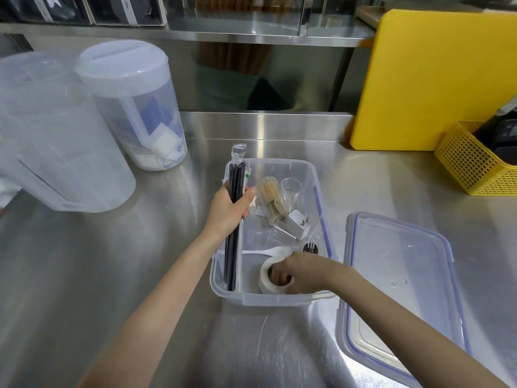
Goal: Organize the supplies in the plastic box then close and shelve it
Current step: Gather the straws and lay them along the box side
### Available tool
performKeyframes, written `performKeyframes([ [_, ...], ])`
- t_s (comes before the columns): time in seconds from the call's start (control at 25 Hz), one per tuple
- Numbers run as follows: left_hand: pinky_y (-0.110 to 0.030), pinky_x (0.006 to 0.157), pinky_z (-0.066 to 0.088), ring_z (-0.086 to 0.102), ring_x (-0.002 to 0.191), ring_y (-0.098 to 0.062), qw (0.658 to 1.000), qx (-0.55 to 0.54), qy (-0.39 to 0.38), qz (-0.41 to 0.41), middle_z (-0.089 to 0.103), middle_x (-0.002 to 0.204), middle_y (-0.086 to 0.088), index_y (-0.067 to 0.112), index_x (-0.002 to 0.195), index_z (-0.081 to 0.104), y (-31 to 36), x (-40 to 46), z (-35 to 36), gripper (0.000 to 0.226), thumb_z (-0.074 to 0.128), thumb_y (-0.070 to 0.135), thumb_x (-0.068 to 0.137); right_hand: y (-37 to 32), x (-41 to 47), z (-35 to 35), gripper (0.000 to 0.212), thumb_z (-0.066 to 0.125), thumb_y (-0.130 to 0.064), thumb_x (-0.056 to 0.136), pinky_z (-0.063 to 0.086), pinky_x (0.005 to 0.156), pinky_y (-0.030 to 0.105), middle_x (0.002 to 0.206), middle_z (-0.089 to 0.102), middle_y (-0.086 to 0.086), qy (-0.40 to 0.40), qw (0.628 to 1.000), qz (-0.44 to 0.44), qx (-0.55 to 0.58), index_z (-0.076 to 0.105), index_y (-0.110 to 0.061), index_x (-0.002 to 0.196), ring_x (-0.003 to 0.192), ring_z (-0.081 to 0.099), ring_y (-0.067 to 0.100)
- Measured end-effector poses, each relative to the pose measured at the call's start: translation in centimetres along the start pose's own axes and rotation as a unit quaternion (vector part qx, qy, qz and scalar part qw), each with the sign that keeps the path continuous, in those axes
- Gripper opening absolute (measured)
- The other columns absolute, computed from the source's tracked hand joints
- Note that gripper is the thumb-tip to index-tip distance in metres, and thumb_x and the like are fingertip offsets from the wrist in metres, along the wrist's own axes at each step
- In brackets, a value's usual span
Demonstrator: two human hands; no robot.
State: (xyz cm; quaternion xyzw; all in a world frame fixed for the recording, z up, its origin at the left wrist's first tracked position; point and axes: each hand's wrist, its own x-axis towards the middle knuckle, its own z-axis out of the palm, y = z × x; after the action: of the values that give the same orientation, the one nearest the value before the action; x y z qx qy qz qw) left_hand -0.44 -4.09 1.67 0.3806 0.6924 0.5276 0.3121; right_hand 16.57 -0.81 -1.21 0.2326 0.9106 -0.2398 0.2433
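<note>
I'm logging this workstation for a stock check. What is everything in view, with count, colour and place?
box: 1, clear, counter centre, open
lid: 1, clear with blue seal, right of box
straws: 1 wrapped bundle, black, box's left side
tape roll: 1, white, box's near end
whisk: 1, bamboo, in box
charger: 1, white, in box
jugs: 2, clear, left
board: 1, yellow, right
basket: 1, yellow, far right
left hand: grip on straws
right hand: grip on tape roll

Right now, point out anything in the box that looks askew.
The bundle of black straws overhangs the plastic box's far rim, held by the left hand. The bamboo whisk lies tilted among clear cups.
</note>
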Motion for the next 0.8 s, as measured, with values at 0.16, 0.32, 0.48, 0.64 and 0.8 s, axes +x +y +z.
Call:
performKeyframes([
  [0.16,-0.021,0.052,0.041,0.041,0.035,-0.001,1.0,-0.027,0.005,0.0,0.044,0.047,0.003,0.02,0.072,0.044,0.2,0.2,-0.3,0.02,0.055,0.021,0.088,-0.1,0.2,-1.0,0.025,0.052,-0.012,0.086,0.051,0.094,0.037,0.112,0.07,0.007,0.021,0.997,0.004,0.072,0.067,-0.012,0.107,0.104,0.063,0.024],
  [0.32,-0.016,0.048,0.041,0.041,0.034,-0.001,0.999,-0.04,0.021,-0.007,0.046,0.032,0.013,0.02,0.073,0.045,0.6,0.7,-1.0,0.018,0.053,0.021,0.089,-0.5,3.1,-2.2,0.028,0.05,-0.017,0.091,0.051,0.096,0.036,0.116,0.068,0.008,0.13,0.988,0.017,0.079,0.063,-0.011,0.116,0.107,0.063,0.024],
  [0.48,-0.015,0.045,0.039,0.039,0.033,-0.001,0.999,-0.045,0.028,-0.012,0.044,0.03,0.012,0.019,0.07,0.043,0.6,0.6,-1.3,0.022,0.051,0.02,0.09,-1.6,6.7,-1.6,0.032,0.047,-0.013,0.091,0.048,0.094,0.042,0.124,0.058,0.014,0.118,0.992,0.034,-0.031,0.056,-0.008,0.121,0.114,0.056,0.032],
  [0.64,-0.022,0.052,0.039,0.039,0.034,-0.001,0.998,-0.041,0.026,-0.027,0.044,0.031,0.012,0.018,0.069,0.043,0.0,1.0,-1.5,0.022,0.051,0.021,0.09,-3.0,9.0,-1.1,0.031,0.045,-0.002,0.091,0.046,0.089,0.043,0.124,0.052,0.017,0.098,0.988,0.058,-0.102,0.051,-0.001,0.122,0.116,0.053,0.035],
  [0.8,-0.024,0.054,0.04,0.04,0.034,-0.001,0.998,-0.036,0.022,-0.035,0.046,0.032,0.012,0.018,0.07,0.044,-0.4,1.5,-1.5,0.02,0.054,0.02,0.088,-3.2,9.9,-1.3,0.03,0.045,0.003,0.089,0.047,0.089,0.043,0.122,0.054,0.018,0.115,0.987,0.058,-0.098,0.053,0.0,0.117,0.115,0.055,0.036],
])
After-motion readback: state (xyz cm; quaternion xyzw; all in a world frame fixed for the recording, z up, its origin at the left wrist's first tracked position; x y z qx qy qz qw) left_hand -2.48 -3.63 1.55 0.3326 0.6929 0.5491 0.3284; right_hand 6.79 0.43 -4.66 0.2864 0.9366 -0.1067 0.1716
